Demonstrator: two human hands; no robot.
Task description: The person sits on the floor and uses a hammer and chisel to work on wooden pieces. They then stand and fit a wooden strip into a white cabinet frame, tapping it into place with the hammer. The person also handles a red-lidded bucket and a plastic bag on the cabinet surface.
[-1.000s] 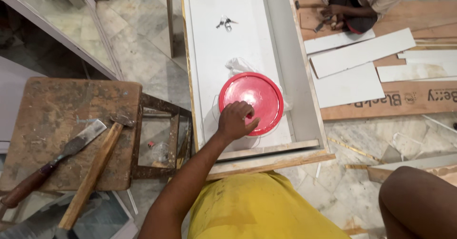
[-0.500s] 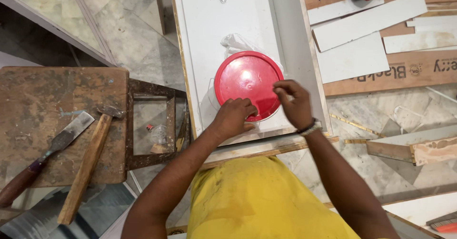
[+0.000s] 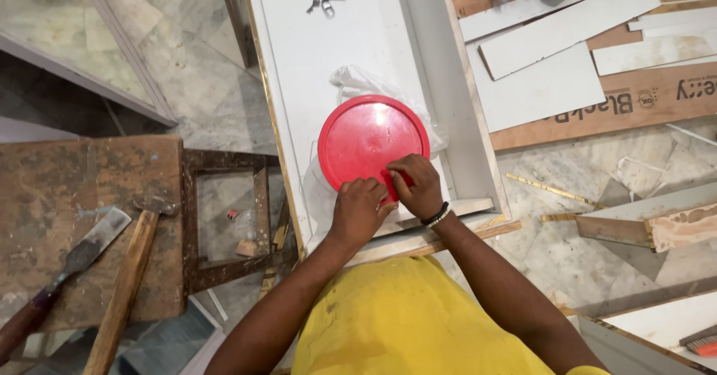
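Overhead, from the head camera: red round lid (image 3: 373, 142) on a container inside the white open-topped panel box (image 3: 314, 69), both hands at its near rim. Left hand (image 3: 358, 209) curled against the edge; right hand (image 3: 418, 187) pinching the lid's tab. Probably prying it open; next needs upward peel, container steadied.

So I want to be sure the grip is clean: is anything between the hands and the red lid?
Nothing visible. The left hand and right hand both rest directly on the near edge of the red lid; the clear plastic bag lies behind it.
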